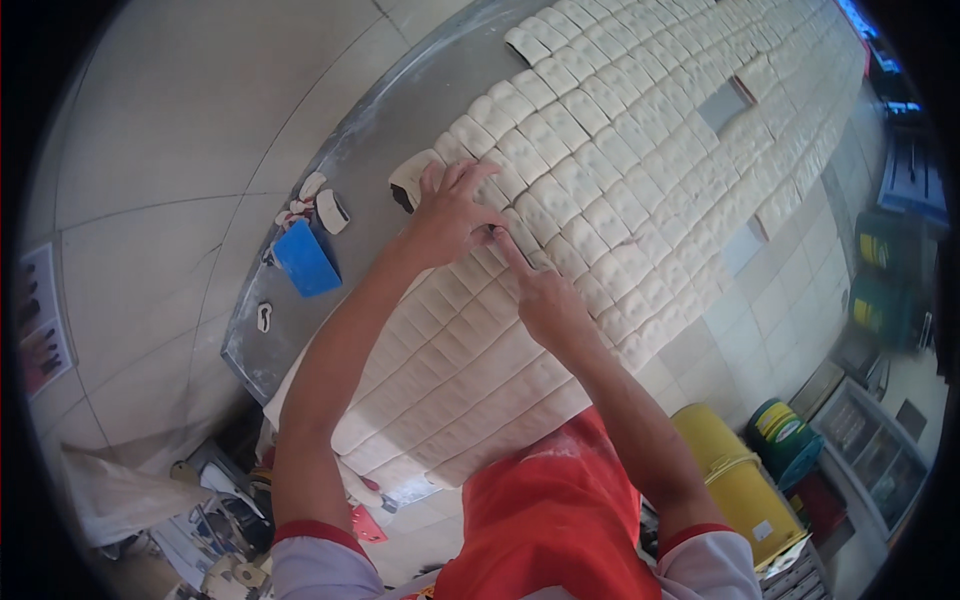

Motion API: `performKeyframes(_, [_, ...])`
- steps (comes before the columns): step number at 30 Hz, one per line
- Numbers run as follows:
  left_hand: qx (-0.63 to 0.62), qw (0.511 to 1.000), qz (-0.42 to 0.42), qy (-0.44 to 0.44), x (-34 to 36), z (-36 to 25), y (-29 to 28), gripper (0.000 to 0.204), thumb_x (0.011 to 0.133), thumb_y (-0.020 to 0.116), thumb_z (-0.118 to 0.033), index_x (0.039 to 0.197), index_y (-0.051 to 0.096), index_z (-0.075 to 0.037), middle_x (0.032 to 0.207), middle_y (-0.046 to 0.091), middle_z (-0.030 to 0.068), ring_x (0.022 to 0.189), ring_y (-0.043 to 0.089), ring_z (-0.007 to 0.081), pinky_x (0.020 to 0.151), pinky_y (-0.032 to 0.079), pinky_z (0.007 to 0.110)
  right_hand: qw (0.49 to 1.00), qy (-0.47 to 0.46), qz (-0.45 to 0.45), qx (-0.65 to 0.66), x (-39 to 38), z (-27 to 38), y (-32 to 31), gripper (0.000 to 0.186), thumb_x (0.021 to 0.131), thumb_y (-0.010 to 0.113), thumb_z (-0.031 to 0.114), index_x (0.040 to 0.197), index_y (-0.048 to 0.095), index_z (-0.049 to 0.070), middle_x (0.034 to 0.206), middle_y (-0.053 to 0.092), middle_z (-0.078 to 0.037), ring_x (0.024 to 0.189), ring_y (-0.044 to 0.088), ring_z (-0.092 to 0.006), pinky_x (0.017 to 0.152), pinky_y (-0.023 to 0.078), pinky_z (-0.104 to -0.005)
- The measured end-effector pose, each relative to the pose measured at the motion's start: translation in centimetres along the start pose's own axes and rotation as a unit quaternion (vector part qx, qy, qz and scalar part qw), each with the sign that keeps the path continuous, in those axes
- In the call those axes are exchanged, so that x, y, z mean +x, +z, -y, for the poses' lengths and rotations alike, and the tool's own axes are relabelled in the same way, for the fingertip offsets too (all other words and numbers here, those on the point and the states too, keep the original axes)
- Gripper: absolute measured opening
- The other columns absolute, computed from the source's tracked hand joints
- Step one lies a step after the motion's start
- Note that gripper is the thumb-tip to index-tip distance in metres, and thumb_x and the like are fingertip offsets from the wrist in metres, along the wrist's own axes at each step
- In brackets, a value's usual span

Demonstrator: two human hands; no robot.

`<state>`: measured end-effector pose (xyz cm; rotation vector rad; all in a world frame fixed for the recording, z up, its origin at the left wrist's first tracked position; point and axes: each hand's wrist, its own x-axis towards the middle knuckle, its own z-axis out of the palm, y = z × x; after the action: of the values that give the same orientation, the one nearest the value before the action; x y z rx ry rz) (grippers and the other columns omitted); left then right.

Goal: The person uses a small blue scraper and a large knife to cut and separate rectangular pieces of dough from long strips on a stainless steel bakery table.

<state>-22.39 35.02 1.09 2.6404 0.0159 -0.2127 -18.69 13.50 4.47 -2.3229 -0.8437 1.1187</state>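
Observation:
Rows of pale dough pieces lie close together across the work surface. My left hand rests on them near the left edge, fingers spread over the tops and thumb toward my right hand. My right hand is closed, with its index finger stretched forward to meet the left thumb. Whatever the curled fingers hold is hidden beneath them. A dark gap shows in the dough beside that finger. At the left, an end piece shows dark filling on its cut side.
A blue scraper and dough scraps with dark filling lie on the grey metal table. Two openings break the far rows. To the right stand a yellow bucket and a green tub. Cluttered items sit below the table at the lower left.

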Motion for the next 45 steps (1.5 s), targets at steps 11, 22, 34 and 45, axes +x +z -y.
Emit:
performKeyframes(11, [0.008,1.000,-0.019,0.022,-1.3,-5.0,2.7,0.022,0.076,0.085,-0.025,0.097,0.083,-0.032,0.152,0.046,0.0017,0.147,0.034,0.0295,0.121,0.013,0.065,1.000,0.006,-0.002,0.002,-5.3,-4.5,1.0,0.091,0.088,0.047,-0.004,0.165,0.023,0.039,0.078,0.063,-0.022,0.071,0.069,-0.0408,0.066,0.055,-0.0538])
performKeyframes(22, [0.004,0.999,-0.006,0.041,-2.8,-10.9,5.2,0.020,0.077,0.084,-0.022,0.095,0.083,-0.030,0.149,0.048,0.0026,0.145,0.035,0.0301,0.120,0.011,0.065,0.999,0.035,0.020,-0.035,-11.9,-9.4,2.5,0.090,0.092,0.047,0.000,0.163,0.020,0.048,0.085,0.065,-0.020,0.075,0.071,-0.0371,0.065,0.058,-0.0516])
performKeyframes(34, [-0.003,0.999,-0.009,0.031,-4.7,-17.2,9.1,0.021,0.076,0.085,-0.026,0.097,0.083,-0.032,0.149,0.048,0.0019,0.147,0.032,0.0307,0.120,0.008,0.066,1.000,0.016,0.004,-0.009,-17.7,-13.9,2.6,0.090,0.092,0.048,-0.001,0.165,0.020,0.043,0.083,0.064,-0.019,0.070,0.070,-0.0345,0.062,0.058,-0.0482])
performKeyframes(45, [-0.005,0.999,0.012,0.045,-5.8,-22.8,11.3,0.024,0.074,0.086,-0.026,0.097,0.084,-0.032,0.152,0.045,0.0014,0.148,0.030,0.0290,0.120,0.008,0.066,1.000,0.003,-0.004,-0.011,-22.6,-17.8,2.6,0.084,0.093,0.047,0.000,0.164,0.026,0.039,0.075,0.063,-0.018,0.063,0.067,-0.0350,0.059,0.057,-0.0488])
